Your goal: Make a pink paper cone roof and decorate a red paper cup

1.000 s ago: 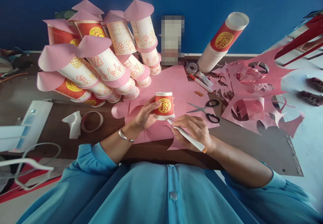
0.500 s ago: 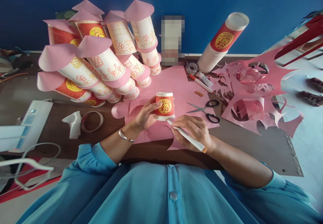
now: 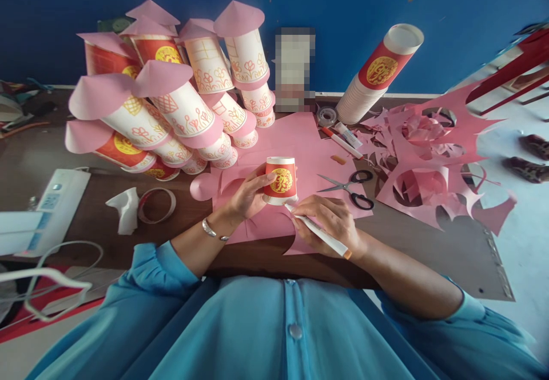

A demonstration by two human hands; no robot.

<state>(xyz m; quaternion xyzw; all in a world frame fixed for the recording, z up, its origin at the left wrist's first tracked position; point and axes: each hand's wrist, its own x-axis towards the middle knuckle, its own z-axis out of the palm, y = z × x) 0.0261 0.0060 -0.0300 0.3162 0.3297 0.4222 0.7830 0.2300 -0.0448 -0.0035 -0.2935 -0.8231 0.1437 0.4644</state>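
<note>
Table (image 3: 454,254): spreads dark brown under pink paper (image 3: 291,140), with scissors (image 3: 345,186) lying open, blades leftward.
Room: shows blue wall (image 3: 343,14) beyond the scissors, pale floor (image 3: 529,226) far right of them.
Left hand (image 3: 249,194): grips red cup (image 3: 281,180), left of the scissors, with fingers bent to its width.
Right hand (image 3: 328,220): pinches white marker (image 3: 321,234) in closed fingers, below and left of the scissors.
Obscured: left fingertips behind the cup; marker tip at its lower rim, contact too small to tell; pixelated block (image 3: 295,66) beyond the scissors and leftward.
Edges: near table edge below the scissors; right edge well apart from them.
Open room: bare tabletop below and right of the scissors; crowded by cone-topped cups (image 3: 189,106) upper left, cup stack (image 3: 380,74) beyond, pink scraps (image 3: 467,134) rightward.
</note>
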